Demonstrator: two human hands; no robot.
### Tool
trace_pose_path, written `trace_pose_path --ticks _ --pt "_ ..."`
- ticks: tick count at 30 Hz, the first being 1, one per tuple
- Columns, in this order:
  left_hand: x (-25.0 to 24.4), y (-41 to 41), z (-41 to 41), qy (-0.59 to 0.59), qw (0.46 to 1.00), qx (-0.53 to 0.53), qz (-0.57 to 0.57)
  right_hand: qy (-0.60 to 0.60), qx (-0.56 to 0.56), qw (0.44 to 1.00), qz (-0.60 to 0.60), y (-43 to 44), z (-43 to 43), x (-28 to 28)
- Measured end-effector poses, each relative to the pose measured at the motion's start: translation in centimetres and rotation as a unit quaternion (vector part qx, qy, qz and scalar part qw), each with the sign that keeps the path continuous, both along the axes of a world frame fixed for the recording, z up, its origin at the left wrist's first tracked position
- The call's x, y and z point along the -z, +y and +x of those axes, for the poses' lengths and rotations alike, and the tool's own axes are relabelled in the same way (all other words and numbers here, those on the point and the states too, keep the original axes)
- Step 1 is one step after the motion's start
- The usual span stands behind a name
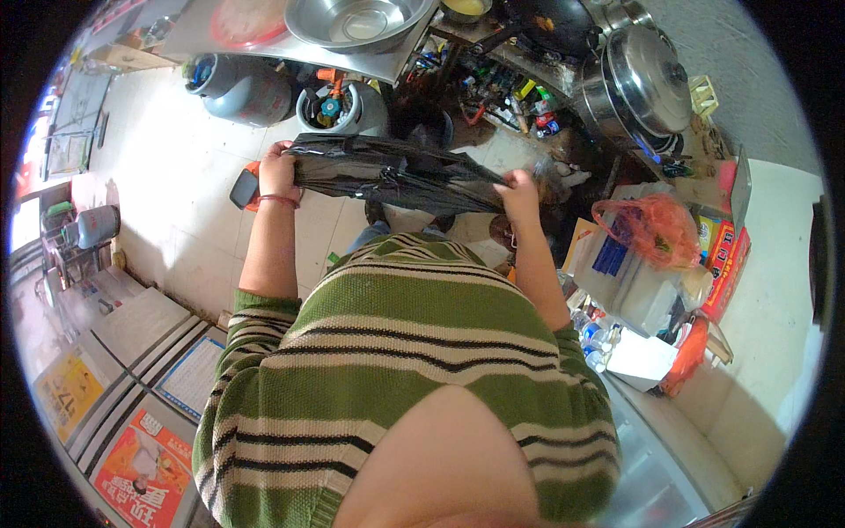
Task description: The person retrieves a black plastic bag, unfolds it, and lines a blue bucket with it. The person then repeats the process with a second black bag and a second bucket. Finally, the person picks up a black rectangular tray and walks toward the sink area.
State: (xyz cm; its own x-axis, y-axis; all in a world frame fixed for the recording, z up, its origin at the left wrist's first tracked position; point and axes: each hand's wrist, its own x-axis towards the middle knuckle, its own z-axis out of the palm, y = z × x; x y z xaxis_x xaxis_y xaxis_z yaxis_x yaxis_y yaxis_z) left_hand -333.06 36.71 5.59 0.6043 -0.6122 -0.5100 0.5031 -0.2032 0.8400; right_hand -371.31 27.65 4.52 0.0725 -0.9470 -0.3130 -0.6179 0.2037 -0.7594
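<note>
A black plastic bag (396, 171) is stretched flat and crumpled between my two hands, in front of my body and above the tiled floor. My left hand (279, 170) grips its left end, with a red band around the wrist. At the right end, my right hand (520, 197) pinches the bag's edge between thumb and fingers. Below the bag my shoes show partly. A dark, flat-topped thing with orange parts (245, 188) shows beside my left wrist, and I cannot tell what it is.
Two gas cylinders (247, 96) stand ahead, under a metal table bearing a steel basin (356, 23). To the right are a wok (551, 30), lidded steel pots (647, 79), bottles on the floor, and a cluttered surface with a red plastic bag (650, 228). Posters (142, 468) cover panels at left.
</note>
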Motion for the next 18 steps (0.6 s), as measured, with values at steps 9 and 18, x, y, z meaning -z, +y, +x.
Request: trace_pose_path --ticks 9,18 --pt "-2.3 -0.3 -5.8 -0.509 0.570 0.480 0.430 -0.003 -0.015 1.000 0.026 -1.3 3.3 0.3" --pt "-4.4 -5.5 -12.6 -0.611 0.668 0.418 0.071 0.143 -0.242 0.948 -0.149 -1.0 7.3 -9.2"
